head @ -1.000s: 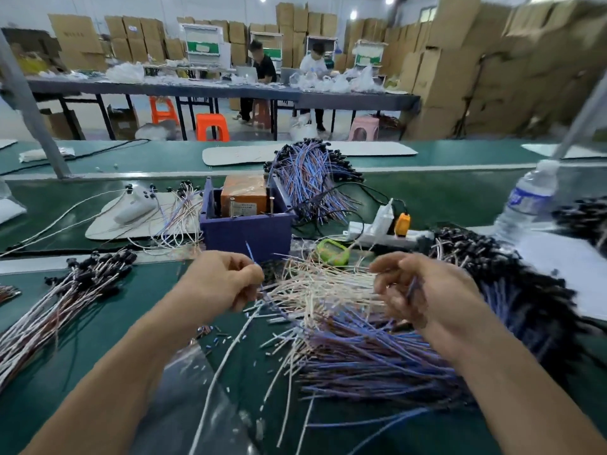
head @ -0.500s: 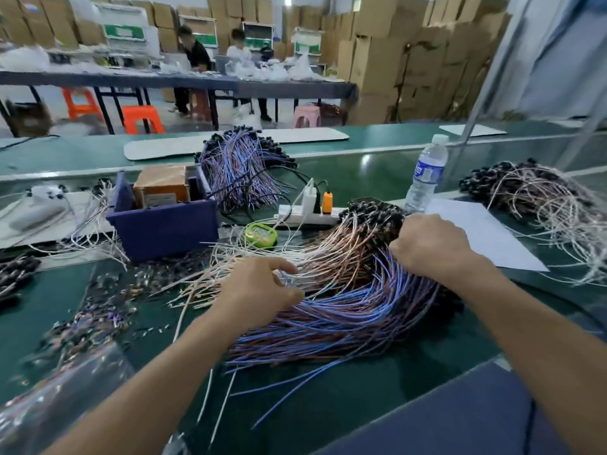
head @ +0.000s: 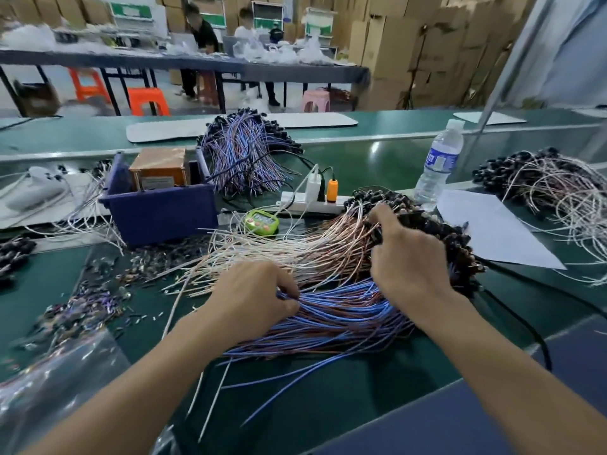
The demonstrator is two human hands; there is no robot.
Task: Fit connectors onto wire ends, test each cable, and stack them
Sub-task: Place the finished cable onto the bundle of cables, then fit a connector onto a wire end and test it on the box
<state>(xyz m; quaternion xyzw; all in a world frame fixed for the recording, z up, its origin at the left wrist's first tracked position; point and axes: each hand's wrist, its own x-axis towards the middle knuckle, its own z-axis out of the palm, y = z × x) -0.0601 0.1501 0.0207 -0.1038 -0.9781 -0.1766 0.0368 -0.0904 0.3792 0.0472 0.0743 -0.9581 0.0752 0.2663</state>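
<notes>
The pile of wires (head: 328, 257) is lying in the middle of the green table (head: 345, 405). The wires are thin, light and floppy, so they are probably tangling easily. The black plug ends (head: 453, 244) look harder and better to hold. The right hand (head: 410, 261) is curling around some, gripping them, I think. The left hand (head: 253, 300) is pinching the blue wires (head: 345, 316). A blue bin (head: 161, 211) is sitting behind.

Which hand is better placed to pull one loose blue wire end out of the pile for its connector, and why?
Probably the left hand: its fingers pinch the thin blue wires near their loose ends. The right hand grips the bundle's black plug ends, farther from them.
</notes>
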